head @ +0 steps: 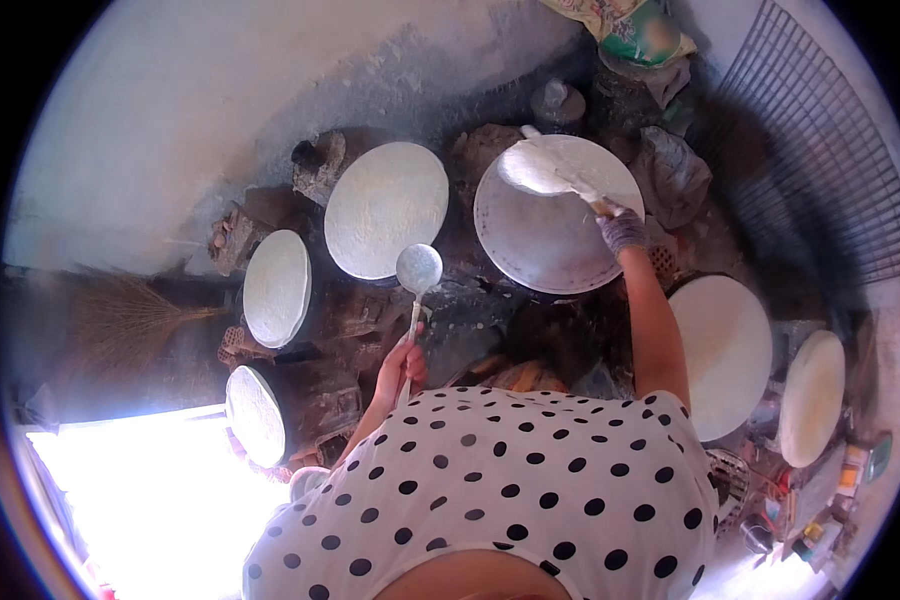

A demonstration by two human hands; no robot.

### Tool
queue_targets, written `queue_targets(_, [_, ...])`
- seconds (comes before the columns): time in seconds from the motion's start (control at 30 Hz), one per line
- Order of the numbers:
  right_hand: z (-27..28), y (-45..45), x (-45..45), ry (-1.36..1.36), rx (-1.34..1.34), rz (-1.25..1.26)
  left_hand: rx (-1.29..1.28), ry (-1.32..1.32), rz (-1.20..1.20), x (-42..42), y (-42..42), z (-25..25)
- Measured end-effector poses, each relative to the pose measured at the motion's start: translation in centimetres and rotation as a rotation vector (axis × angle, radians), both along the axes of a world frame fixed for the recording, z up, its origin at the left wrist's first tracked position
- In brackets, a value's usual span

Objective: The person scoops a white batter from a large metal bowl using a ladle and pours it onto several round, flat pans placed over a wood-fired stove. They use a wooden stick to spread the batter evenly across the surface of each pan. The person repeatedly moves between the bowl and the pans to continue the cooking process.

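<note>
My left hand (pixel 405 361) grips the long handle of a metal ladle (pixel 420 268), whose bowl is beside the near edge of a round pan covered with pale batter (pixel 386 210). In my right hand (pixel 622 227), which wears a knitted glove, is the handle of a wide spreader coated in white batter (pixel 532 169). That spreader lies over the far part of a large round griddle (pixel 551 247). White batter covers the griddle's far side, while its near side shows bare grey surface.
More round pans with pale layers stand at left (pixel 276 289), lower left (pixel 255 416), right (pixel 720 356) and far right (pixel 811 399). A straw broom (pixel 131 319) lies by the left wall. Orange flames or embers (pixel 525 375) show before me. A metal grille (pixel 817 142) stands at right.
</note>
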State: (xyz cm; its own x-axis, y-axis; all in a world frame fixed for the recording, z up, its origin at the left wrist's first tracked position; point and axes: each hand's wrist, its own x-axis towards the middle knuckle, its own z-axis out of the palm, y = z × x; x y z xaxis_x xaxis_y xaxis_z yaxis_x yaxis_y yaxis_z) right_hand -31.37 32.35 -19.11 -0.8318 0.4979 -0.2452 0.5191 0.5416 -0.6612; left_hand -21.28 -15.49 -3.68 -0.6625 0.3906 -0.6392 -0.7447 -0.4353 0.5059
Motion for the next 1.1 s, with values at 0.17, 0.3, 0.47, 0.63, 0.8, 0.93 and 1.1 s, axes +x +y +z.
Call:
queue_targets(0.17, [3.6, -1.7, 1.8, -0.077, -0.013, 0.240, 0.030, -0.012, -0.021, -0.6, -0.8, -1.7])
queue_targets(0.3, [-0.6, 2.2, 1.8, 0.106, -0.105, 0.196, 0.082, -0.003, -0.012, -0.8, -0.9, -2.0])
queue_targets(0.47, [1.0, 0.6, 1.4, 0.023, -0.072, 0.221, 0.013, -0.045, 0.011, -1.6, -1.0, -2.4])
queue_targets(0.63, [-0.7, 4.1, 2.1, 0.038, -0.221, 0.323, 0.018, -0.015, 0.000, -1.7, -0.6, -2.4])
queue_targets(0.8, [1.6, 2.1, 1.6, -0.057, -0.137, 0.323, -0.039, -0.084, 0.011, -2.0, -0.4, -2.8])
queue_targets(0.93, [1.0, 5.1, 3.5, 0.020, -0.131, 0.523, -0.009, -0.027, 0.021, -1.2, 0.6, -2.2])
queue_targets(1.1, [4.8, 3.7, 2.1, 0.046, -0.060, 0.287, 0.035, -0.088, 0.079, 0.5, 0.2, -2.8])
